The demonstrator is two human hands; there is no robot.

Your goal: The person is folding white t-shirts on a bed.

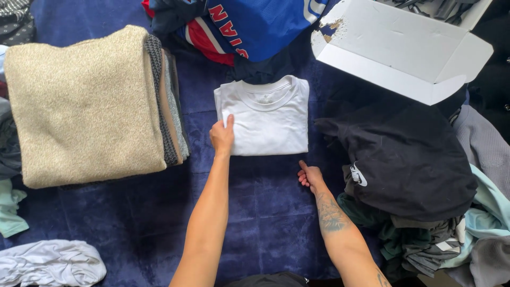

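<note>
A white T-shirt lies folded into a neat rectangle on the dark blue blanket, collar at the far side. My left hand rests on its near left corner, thumb on the fabric and fingers at the edge. Just below the shirt's near right corner, my right hand lies on the blanket with fingers loosely curled, holding nothing and a little apart from the shirt.
A stack of folded sweaters with a beige one on top sits at the left. A blue and red jersey lies beyond the shirt. An open white cardboard box stands at upper right. A heap of dark clothes fills the right; crumpled white cloth lies lower left.
</note>
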